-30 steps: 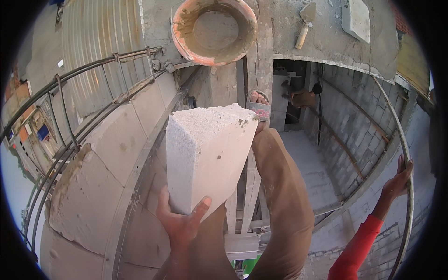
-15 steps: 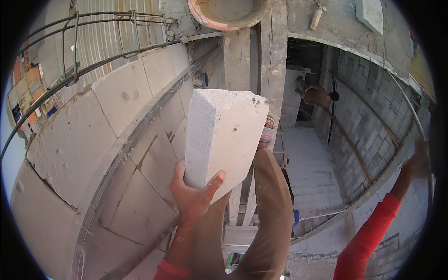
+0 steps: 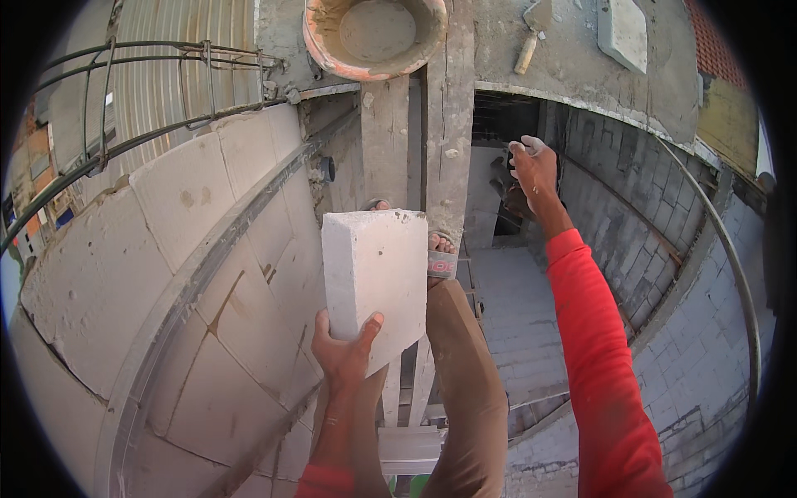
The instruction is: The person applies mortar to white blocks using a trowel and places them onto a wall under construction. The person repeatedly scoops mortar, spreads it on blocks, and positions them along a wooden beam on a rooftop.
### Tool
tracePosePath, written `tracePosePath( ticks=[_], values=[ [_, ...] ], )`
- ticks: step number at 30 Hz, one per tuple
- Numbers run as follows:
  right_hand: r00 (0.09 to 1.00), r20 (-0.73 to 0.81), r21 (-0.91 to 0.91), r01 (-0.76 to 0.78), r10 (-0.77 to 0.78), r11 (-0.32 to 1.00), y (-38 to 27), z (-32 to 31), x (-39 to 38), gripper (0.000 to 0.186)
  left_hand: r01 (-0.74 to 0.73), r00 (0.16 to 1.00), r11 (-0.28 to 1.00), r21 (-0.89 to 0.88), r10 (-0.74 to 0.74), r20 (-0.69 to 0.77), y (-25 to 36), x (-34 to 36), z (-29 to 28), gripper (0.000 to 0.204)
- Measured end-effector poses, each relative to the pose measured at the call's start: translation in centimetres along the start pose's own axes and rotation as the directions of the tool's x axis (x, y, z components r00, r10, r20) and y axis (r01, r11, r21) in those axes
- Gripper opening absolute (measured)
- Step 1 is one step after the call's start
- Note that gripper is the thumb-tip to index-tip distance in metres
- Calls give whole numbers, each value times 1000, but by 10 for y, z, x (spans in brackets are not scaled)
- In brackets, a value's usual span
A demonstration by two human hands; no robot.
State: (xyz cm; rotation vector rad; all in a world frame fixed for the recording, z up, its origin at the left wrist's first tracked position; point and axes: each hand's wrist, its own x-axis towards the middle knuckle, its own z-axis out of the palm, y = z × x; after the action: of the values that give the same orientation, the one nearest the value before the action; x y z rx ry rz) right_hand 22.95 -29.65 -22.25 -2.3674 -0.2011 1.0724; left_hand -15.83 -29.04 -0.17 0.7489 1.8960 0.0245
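Orange bucket (image 3: 425,37) holds grey mix (image 3: 378,30), left grip (image 3: 342,355) clamped on white block (image 3: 383,282), right grip (image 3: 536,170) loosely apart.

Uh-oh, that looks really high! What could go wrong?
The pale block could slip, since only the left hand grips it, near its lower end; the right hand is away from it.

The person could lose balance: a sandalled foot is on a narrow beam with open space beside it.

The bucket might get knocked, as it sits near the ledge's edge.
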Motion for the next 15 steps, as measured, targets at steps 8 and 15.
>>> tracePosePath(
  ticks=[8, 15],
  values=[
    [960, 223, 526, 27, -168, 850, -102, 125, 102, 61, -84, 996, 996, 10, 84, -37, -1, 29, 9, 52],
    [933, 310, 781, -138, -185, 610, -148, 155, 73, 68, -60, 994, 998, -27, 58, -92, -8, 31, 11, 52]
  ],
)
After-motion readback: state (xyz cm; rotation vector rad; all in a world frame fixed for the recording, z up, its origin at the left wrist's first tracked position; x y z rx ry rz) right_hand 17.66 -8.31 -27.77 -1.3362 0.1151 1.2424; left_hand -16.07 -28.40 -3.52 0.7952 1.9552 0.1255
